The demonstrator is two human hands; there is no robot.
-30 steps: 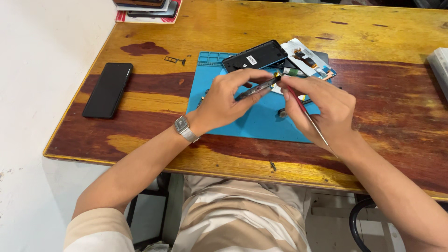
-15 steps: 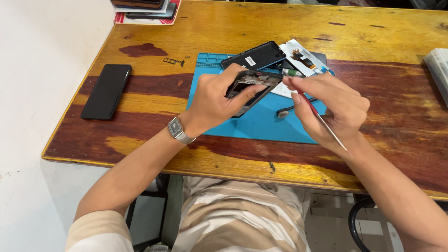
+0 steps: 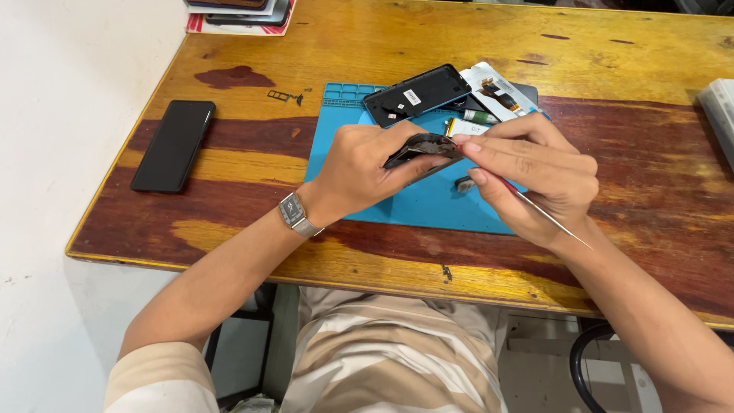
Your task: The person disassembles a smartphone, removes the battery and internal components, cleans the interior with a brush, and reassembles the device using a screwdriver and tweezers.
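Phone frame (image 3: 424, 149) now tilted edge-on; left hand (image 3: 363, 172) grips it, right hand (image 3: 535, 180) pinches thin tool (image 3: 547, 216); back cover (image 3: 417, 93) already off, disassembly unfinished.

A small phone-repair workshop: a blue repair mat (image 3: 428, 203) lies under the left hand (image 3: 363, 172), an opened phone back (image 3: 417, 93) beyond it, on a worn wooden counter (image 3: 612, 69).

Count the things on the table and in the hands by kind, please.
Black phone lying apart: 1
Opened phone parts (in left hand; on blue mat): 2
Blue mat: 1
Thin tool in right hand: 1
Small tray with pin: 1
Total: 6
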